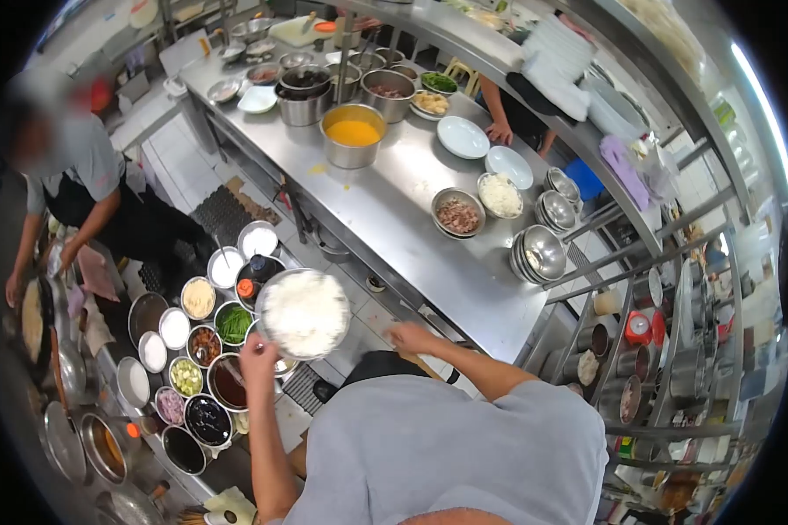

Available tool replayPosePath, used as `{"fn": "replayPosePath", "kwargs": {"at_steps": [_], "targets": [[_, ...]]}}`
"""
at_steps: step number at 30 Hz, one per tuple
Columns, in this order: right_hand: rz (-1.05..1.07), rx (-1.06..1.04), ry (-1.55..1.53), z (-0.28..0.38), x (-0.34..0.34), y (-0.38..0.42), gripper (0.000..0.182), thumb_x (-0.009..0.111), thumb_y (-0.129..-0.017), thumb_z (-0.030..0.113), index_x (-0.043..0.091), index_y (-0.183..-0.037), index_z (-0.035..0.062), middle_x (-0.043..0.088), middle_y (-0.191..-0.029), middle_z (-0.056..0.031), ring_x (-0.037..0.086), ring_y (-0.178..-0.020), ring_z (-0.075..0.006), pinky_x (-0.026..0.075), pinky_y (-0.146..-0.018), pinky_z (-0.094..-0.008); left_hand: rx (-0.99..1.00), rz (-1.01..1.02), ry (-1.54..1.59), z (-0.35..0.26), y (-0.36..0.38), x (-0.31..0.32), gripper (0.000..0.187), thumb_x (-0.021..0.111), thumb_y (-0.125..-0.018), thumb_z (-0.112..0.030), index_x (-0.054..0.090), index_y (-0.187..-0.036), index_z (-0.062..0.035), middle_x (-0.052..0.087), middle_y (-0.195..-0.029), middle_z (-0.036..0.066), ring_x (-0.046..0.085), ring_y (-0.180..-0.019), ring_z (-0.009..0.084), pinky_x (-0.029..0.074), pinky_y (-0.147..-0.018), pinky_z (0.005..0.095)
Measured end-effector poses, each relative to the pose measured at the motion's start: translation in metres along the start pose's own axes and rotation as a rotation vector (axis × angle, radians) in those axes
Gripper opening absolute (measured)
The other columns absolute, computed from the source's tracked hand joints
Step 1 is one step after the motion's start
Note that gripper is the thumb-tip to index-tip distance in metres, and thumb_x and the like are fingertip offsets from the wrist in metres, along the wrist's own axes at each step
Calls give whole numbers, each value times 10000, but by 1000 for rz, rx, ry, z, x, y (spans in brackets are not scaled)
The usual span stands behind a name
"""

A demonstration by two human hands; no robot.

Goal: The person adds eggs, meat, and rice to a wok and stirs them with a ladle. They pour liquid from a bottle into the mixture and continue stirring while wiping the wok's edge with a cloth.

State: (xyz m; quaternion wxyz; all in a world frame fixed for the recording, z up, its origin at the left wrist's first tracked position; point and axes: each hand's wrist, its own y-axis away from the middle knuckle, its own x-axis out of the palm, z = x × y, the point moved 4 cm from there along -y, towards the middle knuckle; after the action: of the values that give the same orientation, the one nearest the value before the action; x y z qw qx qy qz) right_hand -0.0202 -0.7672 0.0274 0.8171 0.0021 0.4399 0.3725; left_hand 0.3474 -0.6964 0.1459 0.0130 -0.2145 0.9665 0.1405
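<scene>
**White Heap in a Bowl at the Counter's Edge**

At far left, a co-worker (96, 188), face blurred, bends toward a wok (33, 324) that the dark lens border partly swallows. Tubs (124, 372) crowd the counter (162, 464) up to its aisle edge; what several of the white ones hold is hard to make out.

The left hand (257, 354) has its fingers closed at the rim of a bowl (324, 350), which sits over the counter's aisle edge and hides part of a tub and a bottle (246, 288) behind it. The white food inside is too blurred to name.

A pot (353, 156) of yellow liquid stands near the aisle edge of the steel tabletop (394, 192). The right hand (409, 339) hangs just off that edge, nearer its right end, fingers loosely curled; whether it grips anything cannot be told.

Beyond, a meat bowl (451, 234) sits on the tabletop, and another person's hand (499, 131) rests by its far edge, the body largely hidden by the shelf (473, 52). Steel bowls (534, 262) stack at the right corner. At far right, racks (622, 385) bend into the dark border, many items unreadable.
</scene>
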Motion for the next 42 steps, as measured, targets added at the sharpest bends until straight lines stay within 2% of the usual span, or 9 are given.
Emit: {"fn": "replayPosePath", "kwargs": {"at_steps": [6,15,19,23,27,31,33,36,42], "targets": [[463,510,-120,-118,59,107,368,522,-936,255,630,-1276,161,711,-1046,-195,692,-973,-339,548,-803,-463,-152,424,97,6,9,187,206,656,-827,-9,491,-727,-82,522,-756,-4,591,-682,113,601,-649,332],[154,114,-239,-142,55,97,362,576,-909,171,611,-1260,90,686,-1136,-187,652,-1051,-364,501,-914,-436,-297,551,121,51,32,374,177,664,-834,-45,511,-745,-52,533,-758,14,621,-715,144,611,-637,333],[267,6,-162,-147,81,85,366,596,-904,157,610,-1265,98,693,-1110,-174,658,-1037,-349,509,-907,-431,-247,579,72,50,38,400,134,677,-906,-135,603,-954,-35,616,-1008,79,644,-918,189,605,-774,361],[597,30,-58,-123,71,87,414,602,-933,249,590,-1309,76,649,-1241,-190,619,-1143,-351,473,-991,-419,-388,664,227,25,61,383,603,564,-1003,-389,369,-1514,-136,394,-1513,105,417,-1360,247,432,-1061,457],[919,-266,-158,-151,129,87,624,493,-996,520,536,-1380,29,538,-1424,-183,459,-1360,-313,350,-1127,-396,-278,754,108,49,107,305,581,517,-1015,-445,390,-1511,-170,403,-1525,77,441,-1347,241,423,-1045,448],[1213,226,-188,-133,117,97,665,494,-954,619,561,-1400,131,576,-1388,-96,507,-1285,-245,415,-1062,-367,-329,617,225,134,205,216,610,493,-1022,-480,395,-1516,-135,389,-1546,72,429,-1362,240,396,-1086,428],[1224,268,6,-195,170,73,748,523,-884,684,532,-1408,150,587,-1377,-112,559,-1209,-362,484,-937,-557,-284,496,466,189,274,189,641,472,-1027,-508,418,-1504,-83,420,-1534,106,409,-1388,261,352,-1136,397],[1205,140,250,-172,158,74,669,538,-892,598,542,-1375,136,606,-1279,-119,592,-1095,-361,511,-859,-551,-132,194,272,234,412,150,654,476,-997,-562,507,-1419,-63,504,-1447,132,450,-1347,275,367,-1122,401],[1134,-170,506,-98,197,61,515,567,-907,427,562,-1310,107,645,-1084,-133,659,-868,-358,565,-704,-539,-419,-462,273,434,636,203,619,524,-943,-589,639,-1260,-70,612,-1294,163,549,-1231,321,414,-1073,425]]}}
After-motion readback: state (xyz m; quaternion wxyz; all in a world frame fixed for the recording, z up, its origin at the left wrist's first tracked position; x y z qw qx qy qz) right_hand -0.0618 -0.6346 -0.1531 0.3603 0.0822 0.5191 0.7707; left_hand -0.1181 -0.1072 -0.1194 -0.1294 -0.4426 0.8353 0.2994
